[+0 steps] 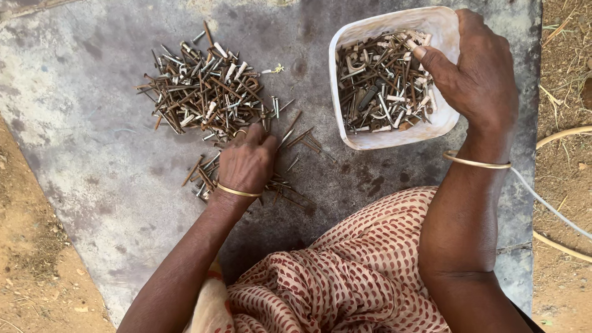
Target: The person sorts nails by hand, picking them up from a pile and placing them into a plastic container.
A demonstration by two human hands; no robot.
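My left hand (248,161) rests palm down on the grey sheet, its fingers curled into the near edge of a pile of rusty nails and screws (203,89). A smaller scatter of nails (203,176) lies under and beside that hand. Whether its fingers pinch a nail is hidden. My right hand (478,77) grips the right rim of a white plastic tub (444,28), thumb inside it. The tub is filled with more nails and screws (382,83). Both wrists wear a thin metal bangle.
The grey metal sheet (92,123) lies on bare brown dirt (37,259). A patterned red and cream cloth (345,277) covers my lap at the bottom. A pale cord (549,206) and a stick lie on the ground at the right.
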